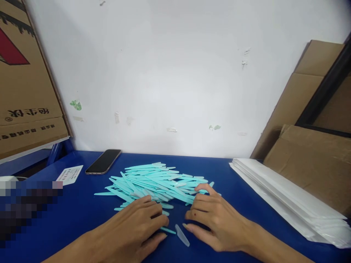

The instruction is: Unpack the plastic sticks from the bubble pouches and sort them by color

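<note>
A heap of slim turquoise eyebrow razors [153,182], several with translucent caps, lies on the blue table in front of me. My left hand [142,226] is at the near side of the heap, fingers curled and closed. A thin turquoise razor [168,230] sticks out between its thumb and index finger; the rest of it is hidden by the hand. A loose translucent cap [182,235] rests on the table between my hands. Beside it is my right hand [211,219], its thumb tip close to the cap and its bent fingers apart, holding nothing visible.
A phone [104,162] and a printed card [70,175] lie at the back left. White sheets or bags [287,201] are stacked on the right, against cardboard [315,164]. A large carton [30,80] stands left. The white wall [175,73] closes off the back of the table [82,208].
</note>
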`<control>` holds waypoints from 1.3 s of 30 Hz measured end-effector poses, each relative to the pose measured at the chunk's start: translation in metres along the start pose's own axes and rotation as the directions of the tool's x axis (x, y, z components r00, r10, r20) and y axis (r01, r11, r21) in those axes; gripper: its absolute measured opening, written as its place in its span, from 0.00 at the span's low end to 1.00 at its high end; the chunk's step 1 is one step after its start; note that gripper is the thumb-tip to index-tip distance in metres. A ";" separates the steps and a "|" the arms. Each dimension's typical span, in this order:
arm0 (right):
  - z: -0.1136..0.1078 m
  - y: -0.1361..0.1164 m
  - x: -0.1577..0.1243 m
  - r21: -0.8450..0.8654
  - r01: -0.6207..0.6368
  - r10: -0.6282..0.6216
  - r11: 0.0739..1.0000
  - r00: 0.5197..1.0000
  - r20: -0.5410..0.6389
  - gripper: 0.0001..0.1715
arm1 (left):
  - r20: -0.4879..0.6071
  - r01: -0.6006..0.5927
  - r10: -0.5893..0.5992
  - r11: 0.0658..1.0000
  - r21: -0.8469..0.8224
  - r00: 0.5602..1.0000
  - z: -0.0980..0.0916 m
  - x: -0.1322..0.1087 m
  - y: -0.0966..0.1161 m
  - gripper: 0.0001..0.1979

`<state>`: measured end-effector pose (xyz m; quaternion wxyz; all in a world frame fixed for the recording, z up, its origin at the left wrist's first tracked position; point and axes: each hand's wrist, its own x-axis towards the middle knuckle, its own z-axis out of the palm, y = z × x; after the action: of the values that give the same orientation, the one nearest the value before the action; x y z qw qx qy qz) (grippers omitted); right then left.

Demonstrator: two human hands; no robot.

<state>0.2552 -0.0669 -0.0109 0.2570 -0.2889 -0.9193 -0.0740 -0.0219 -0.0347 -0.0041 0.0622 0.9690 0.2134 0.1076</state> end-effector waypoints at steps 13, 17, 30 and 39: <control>-0.012 0.009 -0.001 -0.192 -0.108 0.110 0.975 0.994 -0.001 0.16 | -0.187 0.052 -0.038 0.996 0.072 0.982 -0.018 -0.001 -0.016 0.18; -0.015 0.019 -0.002 -0.252 -0.273 0.307 0.928 0.946 0.107 0.36 | -0.191 0.210 -0.171 0.955 0.208 0.967 -0.021 -0.009 -0.040 0.36; -0.002 0.047 -0.010 0.023 -0.534 0.469 0.845 0.762 0.446 0.39 | 0.095 0.302 -0.310 0.949 0.085 0.946 -0.021 0.000 -0.078 0.45; 0.011 0.080 0.009 0.038 -0.530 0.458 0.847 0.764 0.455 0.41 | 0.048 0.306 -0.309 0.950 0.062 0.950 -0.019 0.013 -0.095 0.43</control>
<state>0.2896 0.0063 -0.0170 0.0816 -0.5079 -0.8463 0.1381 -0.0529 0.0584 0.0005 0.0582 0.9279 0.3628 0.0628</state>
